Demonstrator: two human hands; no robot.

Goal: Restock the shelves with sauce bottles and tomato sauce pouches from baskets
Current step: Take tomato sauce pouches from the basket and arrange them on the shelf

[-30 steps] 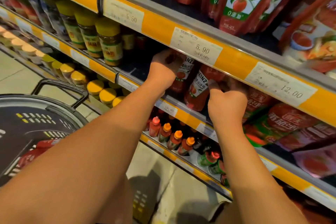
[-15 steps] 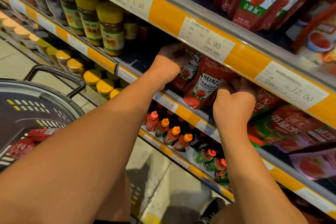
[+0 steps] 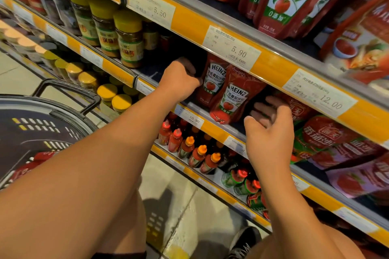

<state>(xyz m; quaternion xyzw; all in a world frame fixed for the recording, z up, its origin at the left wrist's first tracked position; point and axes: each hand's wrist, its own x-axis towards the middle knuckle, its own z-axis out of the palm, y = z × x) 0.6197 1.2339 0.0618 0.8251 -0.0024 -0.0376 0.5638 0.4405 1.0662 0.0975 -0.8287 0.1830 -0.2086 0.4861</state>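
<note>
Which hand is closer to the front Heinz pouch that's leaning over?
Right. The right hand is just beside the front pouch, fingers spread and off it. The left hand is farther, by the rear pouch.

"HEINZ TOMATO KETCHUP" on red pouches (image 3: 231,99); shelf-edge price tags (image 3: 239,51) 5.50, 5.90, 12.00, 10.90
</note>
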